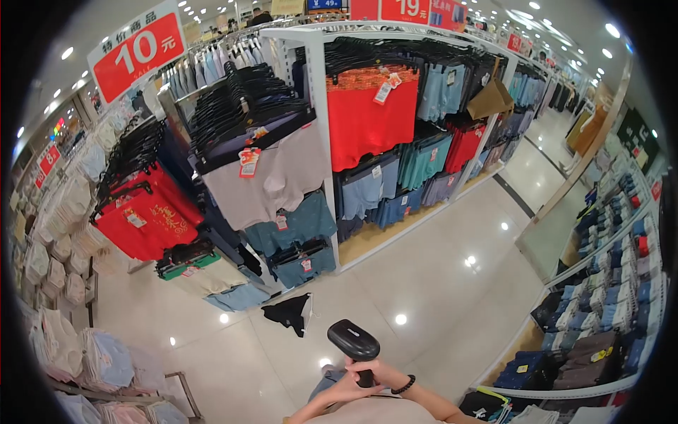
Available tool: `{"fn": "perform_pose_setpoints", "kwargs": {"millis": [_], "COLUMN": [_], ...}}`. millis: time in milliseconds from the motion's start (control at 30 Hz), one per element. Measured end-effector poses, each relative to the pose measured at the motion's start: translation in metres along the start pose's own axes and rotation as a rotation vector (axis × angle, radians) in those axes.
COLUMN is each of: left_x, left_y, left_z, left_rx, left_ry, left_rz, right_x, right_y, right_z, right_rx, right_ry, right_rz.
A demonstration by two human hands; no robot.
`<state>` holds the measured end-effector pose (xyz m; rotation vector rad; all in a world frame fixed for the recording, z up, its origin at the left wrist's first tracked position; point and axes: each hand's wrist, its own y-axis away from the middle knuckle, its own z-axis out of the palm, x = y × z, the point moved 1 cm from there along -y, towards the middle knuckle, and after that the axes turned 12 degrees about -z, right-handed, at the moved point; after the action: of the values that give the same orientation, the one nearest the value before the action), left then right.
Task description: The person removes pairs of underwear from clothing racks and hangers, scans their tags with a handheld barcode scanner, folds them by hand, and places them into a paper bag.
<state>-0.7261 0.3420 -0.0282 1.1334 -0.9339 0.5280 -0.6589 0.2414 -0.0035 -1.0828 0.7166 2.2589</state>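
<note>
A black handheld device (354, 340) with a wide rounded head and a short handle is held upright in front of my body, low in the view. My right hand (379, 372) is closed around its handle, with a dark beaded bracelet (404, 384) on the wrist. My left hand (346, 388) comes in from the other side, and its fingers press against the handle's lower part and the right hand. What kind of device it is, I cannot make out. Beyond it on the floor lies a black garment (286, 313) with a white edge.
Racks of hanging underwear stand ahead, including red briefs (371, 113) and grey briefs (272, 177). A red price sign (138, 55) hangs at upper left. Stepped shelves of folded garments (590, 325) line the right, by a mirror (558, 222). Pale tiled floor (424, 283) runs between.
</note>
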Motion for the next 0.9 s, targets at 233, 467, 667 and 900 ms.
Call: {"fn": "perform_pose_setpoints", "kwargs": {"millis": [233,467,667,900], "left_x": [-0.050,-0.105,-0.129,-0.139], "left_y": [0.061,0.173,0.221,0.233], "left_z": [-0.015,-0.073,-0.097,-0.128], "left_rx": [-0.016,-0.083,-0.041,0.069], "left_ry": [-0.015,-0.004,0.002,0.028], "left_rz": [0.058,0.046,0.046,0.086], "right_x": [0.024,0.099,0.133,0.136], "right_y": [-0.004,-0.021,-0.025,-0.037], "right_z": [0.068,0.165,0.241,0.259], "right_rx": [-0.242,-0.784,-0.882,-0.632], "right_ry": [0.048,-0.070,0.139,0.318], "right_rz": [0.202,0.196,0.128,-0.097]}}
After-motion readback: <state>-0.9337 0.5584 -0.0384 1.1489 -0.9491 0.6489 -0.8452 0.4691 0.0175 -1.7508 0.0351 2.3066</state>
